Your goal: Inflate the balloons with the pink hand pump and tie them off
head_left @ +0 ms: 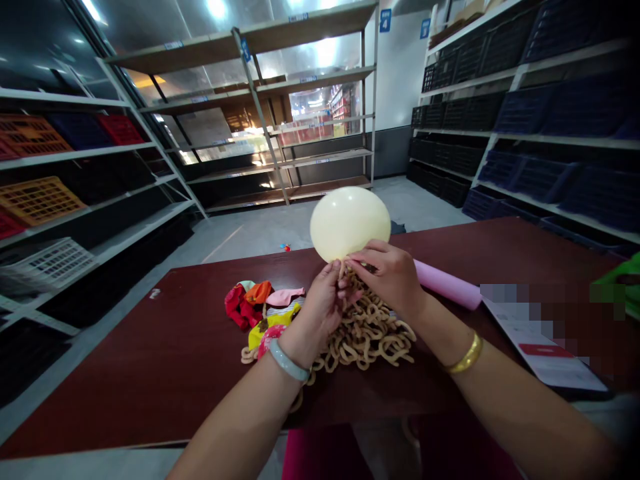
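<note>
A pale cream inflated balloon [350,222] is held above a dark red table [150,360]. My left hand [320,310] and my right hand [393,277] both pinch at its neck, fingers closed together under the balloon. Right beneath the hands lies a heap of tan plastic chain links [367,333]. To the left of my left hand sits a pile of flat, uninflated balloons [260,303] in red, orange, pink and yellow. A pale bangle is on my left wrist, a gold one on my right.
A pink tube [447,283] lies on the table right of my hands, with a printed paper sheet [545,353] beyond it. Metal shelving with crates lines both sides of the room and the back. A small object lies on the floor past the table.
</note>
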A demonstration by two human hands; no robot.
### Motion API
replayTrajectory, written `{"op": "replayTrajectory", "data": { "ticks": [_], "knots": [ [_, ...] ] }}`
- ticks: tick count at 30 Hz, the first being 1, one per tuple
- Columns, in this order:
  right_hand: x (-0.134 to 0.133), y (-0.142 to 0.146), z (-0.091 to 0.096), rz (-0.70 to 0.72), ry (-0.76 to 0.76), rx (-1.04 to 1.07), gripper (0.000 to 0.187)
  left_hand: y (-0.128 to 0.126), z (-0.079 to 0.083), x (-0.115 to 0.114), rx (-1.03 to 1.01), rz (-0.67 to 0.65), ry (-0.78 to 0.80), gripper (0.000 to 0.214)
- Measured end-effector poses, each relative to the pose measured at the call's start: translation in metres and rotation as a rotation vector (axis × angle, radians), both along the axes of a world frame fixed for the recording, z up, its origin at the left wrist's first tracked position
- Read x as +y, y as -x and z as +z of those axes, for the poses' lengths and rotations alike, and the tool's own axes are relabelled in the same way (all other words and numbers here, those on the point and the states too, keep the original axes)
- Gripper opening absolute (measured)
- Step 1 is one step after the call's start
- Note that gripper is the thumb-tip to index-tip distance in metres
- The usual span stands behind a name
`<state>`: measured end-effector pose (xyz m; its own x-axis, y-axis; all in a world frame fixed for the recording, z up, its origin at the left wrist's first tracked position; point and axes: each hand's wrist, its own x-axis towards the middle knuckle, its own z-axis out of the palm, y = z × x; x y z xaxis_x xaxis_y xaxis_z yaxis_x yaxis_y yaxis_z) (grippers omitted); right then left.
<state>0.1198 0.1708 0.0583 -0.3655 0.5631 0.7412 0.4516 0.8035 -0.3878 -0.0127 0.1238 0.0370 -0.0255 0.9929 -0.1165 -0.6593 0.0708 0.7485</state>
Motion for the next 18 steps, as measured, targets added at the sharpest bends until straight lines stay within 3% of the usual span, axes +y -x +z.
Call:
{"op": "replayTrajectory", "data": {
  "ticks": [4, 9, 14, 18],
  "knots": [
    [0.002, -0.006, 0.006, -0.081, 0.04, 0.036, 0.022, 0.001, 0.004, -0.003, 0.076, -0.061, 0.039, 0.029],
    [0.012, -0.012, 0.005, -0.107, 0.056, 0.091, 0.021, -0.001, 0.006, -0.003, 0.121, -0.111, -0.039, 0.031],
    [0.016, -0.007, 0.01, -0.083, 0.059, 0.149, 0.02, 0.001, 0.001, 0.004, 0.216, 0.088, -0.08, 0.033],
    [0.012, 0.023, 0.035, 0.017, 0.147, 0.036, 0.019, 0.009, -0.004, 0.012, 0.212, 0.248, -0.115, 0.03]
  ]
}}
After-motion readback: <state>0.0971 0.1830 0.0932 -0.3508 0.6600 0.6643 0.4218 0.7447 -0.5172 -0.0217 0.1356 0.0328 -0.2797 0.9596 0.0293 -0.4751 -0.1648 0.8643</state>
